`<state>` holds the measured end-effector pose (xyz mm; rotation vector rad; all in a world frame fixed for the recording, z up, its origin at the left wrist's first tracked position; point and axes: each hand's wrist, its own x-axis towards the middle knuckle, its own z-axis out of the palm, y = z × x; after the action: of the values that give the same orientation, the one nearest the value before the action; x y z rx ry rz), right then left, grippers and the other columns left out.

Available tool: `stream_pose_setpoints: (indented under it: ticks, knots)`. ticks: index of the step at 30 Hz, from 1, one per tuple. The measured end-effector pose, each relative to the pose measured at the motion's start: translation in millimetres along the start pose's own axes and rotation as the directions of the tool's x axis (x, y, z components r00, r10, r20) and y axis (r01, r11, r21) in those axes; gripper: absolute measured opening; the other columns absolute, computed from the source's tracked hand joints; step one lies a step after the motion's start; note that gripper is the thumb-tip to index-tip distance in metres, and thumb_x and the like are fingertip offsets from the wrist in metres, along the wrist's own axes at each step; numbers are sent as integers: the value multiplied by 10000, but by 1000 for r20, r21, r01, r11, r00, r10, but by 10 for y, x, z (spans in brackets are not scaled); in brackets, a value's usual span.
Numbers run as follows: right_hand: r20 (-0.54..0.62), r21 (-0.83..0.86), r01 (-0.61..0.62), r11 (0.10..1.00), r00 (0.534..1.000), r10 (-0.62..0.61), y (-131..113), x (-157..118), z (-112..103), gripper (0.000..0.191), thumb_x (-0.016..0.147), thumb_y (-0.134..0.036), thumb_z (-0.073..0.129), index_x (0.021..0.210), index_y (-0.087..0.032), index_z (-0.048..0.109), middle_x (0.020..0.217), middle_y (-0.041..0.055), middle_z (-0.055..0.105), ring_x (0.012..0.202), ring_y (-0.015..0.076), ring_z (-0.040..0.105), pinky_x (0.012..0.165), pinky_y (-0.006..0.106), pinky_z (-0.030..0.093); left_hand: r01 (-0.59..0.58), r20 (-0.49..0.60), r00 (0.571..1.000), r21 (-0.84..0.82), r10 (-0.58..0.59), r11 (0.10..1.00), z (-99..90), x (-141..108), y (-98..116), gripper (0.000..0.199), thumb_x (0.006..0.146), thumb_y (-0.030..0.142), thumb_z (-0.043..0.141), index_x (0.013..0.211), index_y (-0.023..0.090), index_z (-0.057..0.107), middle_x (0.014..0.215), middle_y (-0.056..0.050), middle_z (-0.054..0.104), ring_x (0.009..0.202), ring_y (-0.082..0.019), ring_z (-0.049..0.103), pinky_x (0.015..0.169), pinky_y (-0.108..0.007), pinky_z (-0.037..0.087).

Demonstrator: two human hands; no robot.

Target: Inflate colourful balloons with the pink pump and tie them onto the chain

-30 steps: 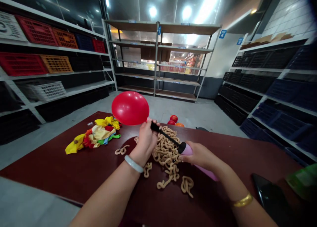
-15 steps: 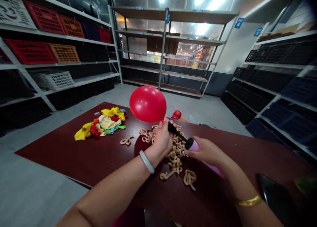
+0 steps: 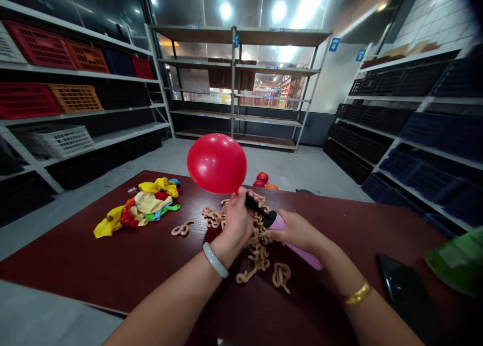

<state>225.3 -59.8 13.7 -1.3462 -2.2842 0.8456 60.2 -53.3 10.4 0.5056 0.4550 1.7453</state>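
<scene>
My left hand (image 3: pixel 238 220) is closed around the neck of an inflated red balloon (image 3: pixel 217 163), where it meets the black end of a balloon pump. The pink-and-black balloon pump (image 3: pixel 278 222) lies in the grip of my right hand (image 3: pixel 296 230), its black part pointing toward my left hand. Fingers of both hands are partly hidden. Beneath them, a pile of tan curly twisted pieces (image 3: pixel 259 253) is spread on the dark red-brown table (image 3: pixel 324 295). One loose curl (image 3: pixel 282 276) lies nearer me.
Deflated balloons (image 3: pixel 151 202) in several colours are heaped at the table's left. A black phone (image 3: pixel 402 280) and a green object (image 3: pixel 458 260) lie at the right. Red and orange round things (image 3: pixel 263 177) show beyond the far edge. Shelves with crates (image 3: pixel 71 142) line the sides.
The black rod between my hands looks shorter, with my right hand closer to my left. The red balloon appears slightly larger. The view has turned to the right, bringing more of the green object in.
</scene>
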Motion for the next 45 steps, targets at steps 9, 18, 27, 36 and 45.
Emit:
stream_pose_setpoints:
  ticks: [9, 18, 27, 36, 45]
  knots:
    - [70, -1, -50, 999, 996, 50, 84, -75, -138, 376, 732, -480, 705, 989, -209, 657, 932, 44, 722, 789, 210, 646, 639, 267, 441, -63, -83, 995, -95, 55, 993, -220, 461, 591, 109, 873, 149, 533, 783, 182, 482, 681, -4, 514, 597, -137, 531, 555, -268, 427]
    - [43, -194, -65, 979, 996, 74, 47, -103, -185, 429, 684, -567, 711, 927, -217, 665, 884, 43, 725, 747, 218, 639, 607, 270, 391, -28, -33, 999, -85, 26, 996, -146, 225, 152, 153, 818, 186, 643, 777, 180, 496, 710, 8, 510, 631, -117, 531, 581, -245, 434]
    - [-74, -217, -78, 973, 995, 63, -27, -63, -24, 512, 685, -613, 692, 1012, -221, 654, 933, 71, 730, 786, 262, 655, 596, 287, 365, 86, 27, 996, -63, -84, 994, 40, -173, -259, 160, 811, 244, 685, 776, 163, 551, 731, -3, 536, 656, -112, 537, 651, -248, 483]
    - [-45, -160, -99, 982, 995, 93, -79, -36, 2, 514, 698, -587, 697, 1074, -241, 645, 985, 61, 730, 834, 259, 662, 619, 284, 391, 84, -54, 995, -43, -86, 996, -43, 32, -56, 129, 815, 190, 656, 762, 155, 544, 708, -13, 549, 635, -124, 556, 619, -254, 478]
    - [27, -133, -73, 988, 997, 77, 9, -99, -150, 414, 710, -541, 697, 978, -228, 663, 943, 54, 732, 800, 239, 658, 628, 292, 427, 2, -73, 997, -87, -9, 996, -206, 412, 478, 146, 894, 194, 522, 754, 182, 484, 674, -4, 521, 603, -139, 544, 579, -275, 443]
